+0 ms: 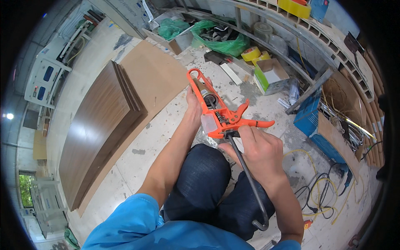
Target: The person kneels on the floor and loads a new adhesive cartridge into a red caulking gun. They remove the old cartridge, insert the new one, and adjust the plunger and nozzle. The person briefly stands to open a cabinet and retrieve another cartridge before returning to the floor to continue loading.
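Observation:
An orange caulking gun (223, 118) is tilted in front of my knees. My left hand (194, 101) is closed round its front frame from the left and below, its fingers mostly hidden. Inside the frame lies a brownish tube (203, 88), with the round metal plunger plate at its lower end. My right hand (260, 149) is curled at the rear of the gun, where the rod comes out, with the thumb stretched to the left. The dark plunger rod (252, 181) runs back beside that hand to a hooked end above my right leg. Orange handle and trigger point right, outside my grip.
A stack of brown wood-look panels (98, 129) lies on cardboard (156, 68) to the left. Ahead are a green plastic bag (221, 39), yellow tape rolls (251, 54) and a small open box (271, 75). A blue carton (318, 133) and tangled cables (321, 196) lie right.

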A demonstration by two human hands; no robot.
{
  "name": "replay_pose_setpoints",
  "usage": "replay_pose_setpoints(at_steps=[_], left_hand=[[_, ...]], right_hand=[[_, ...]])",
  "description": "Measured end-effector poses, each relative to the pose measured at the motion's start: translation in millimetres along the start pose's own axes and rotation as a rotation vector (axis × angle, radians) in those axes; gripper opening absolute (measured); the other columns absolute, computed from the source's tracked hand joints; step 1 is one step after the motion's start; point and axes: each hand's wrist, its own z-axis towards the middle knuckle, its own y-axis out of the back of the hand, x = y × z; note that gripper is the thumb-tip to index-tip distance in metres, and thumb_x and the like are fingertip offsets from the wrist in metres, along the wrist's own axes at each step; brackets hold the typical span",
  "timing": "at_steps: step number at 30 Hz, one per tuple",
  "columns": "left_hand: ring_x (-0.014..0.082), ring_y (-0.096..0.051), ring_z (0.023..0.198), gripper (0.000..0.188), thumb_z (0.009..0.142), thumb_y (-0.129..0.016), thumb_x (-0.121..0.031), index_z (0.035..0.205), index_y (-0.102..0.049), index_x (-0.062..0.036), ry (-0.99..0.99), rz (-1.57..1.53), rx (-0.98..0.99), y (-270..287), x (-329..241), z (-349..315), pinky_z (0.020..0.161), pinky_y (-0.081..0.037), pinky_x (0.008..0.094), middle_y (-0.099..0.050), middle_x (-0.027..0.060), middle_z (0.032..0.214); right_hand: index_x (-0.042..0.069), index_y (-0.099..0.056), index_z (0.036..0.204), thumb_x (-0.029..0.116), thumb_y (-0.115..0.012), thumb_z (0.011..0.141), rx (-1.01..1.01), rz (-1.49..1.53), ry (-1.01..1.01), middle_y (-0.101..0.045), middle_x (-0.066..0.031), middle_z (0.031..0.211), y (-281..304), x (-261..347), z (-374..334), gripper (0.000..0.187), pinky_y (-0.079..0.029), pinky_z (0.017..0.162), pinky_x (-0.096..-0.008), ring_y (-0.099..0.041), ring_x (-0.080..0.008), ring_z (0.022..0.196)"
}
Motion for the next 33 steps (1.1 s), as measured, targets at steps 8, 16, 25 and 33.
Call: replay_pose_setpoints(at_steps=[8, 16, 25, 33], left_hand=[[0.029, -0.069, 0.099, 0.051, 0.106, -0.045, -0.049, 0.128, -0.053, -0.0035, -0.052, -0.226, 0.151, -17.4, -17.5, -2.2, 0.076, -0.063, 0.041, -0.065, 0.018, 0.111], [0.0313, -0.067, 0.099, 0.064, 0.104, -0.042, -0.06, 0.124, -0.059, -0.0018, -0.31, 0.269, 0.222, -65.1, -16.7, -11.1, 0.081, -0.061, 0.0438, -0.067, 0.0168, 0.111], [0.03, -0.065, 0.1, 0.054, 0.097, -0.068, -0.05, 0.119, -0.057, -0.002, -0.029, 0.561, -0.184, -87.7, 4.2, -24.3, 0.091, -0.057, 0.051, -0.063, 0.0147, 0.107], [0.039, -0.064, 0.106, 0.036, 0.105, -0.057, -0.033, 0.122, -0.055, -0.0006, 0.028, 0.073, -0.168, -74.0, 12.8, -18.0, 0.088, -0.058, 0.0539, -0.061, 0.0231, 0.119]], right_hand=[[0.002, -0.053, 0.121, 0.027, -0.064, 0.1, 0.417, 1.16, -0.85, -0.067, -0.0094, 0.078, 23.2, -4.9, -27.0, 0.035, -0.05, 0.052, -0.0351, -0.063, -0.0213, 0.056], [0.002, -0.063, 0.128, 0.02, -0.051, 0.108, 0.524, 1.208, -1.166, -0.057, 0.0, 0.069, 82.0, 1.2, -52.3, 0.03, -0.03, 0.044, -0.0211, -0.038, -0.0021, 0.049], [0.0, -0.068, 0.121, 0.008, -0.062, 0.1, 0.419, 0.603, -0.883, -0.058, -0.0062, 0.063, 74.1, 8.1, -68.5, 0.023, -0.041, 0.051, -0.0318, -0.056, -0.0135, 0.054], [0.0, -0.062, 0.131, 0.006, -0.065, 0.096, 0.421, 0.413, -0.581, -0.065, -0.0181, 0.075, 77.8, 12.8, -49.1, 0.036, -0.046, 0.053, -0.0365, -0.062, -0.0304, 0.056]])
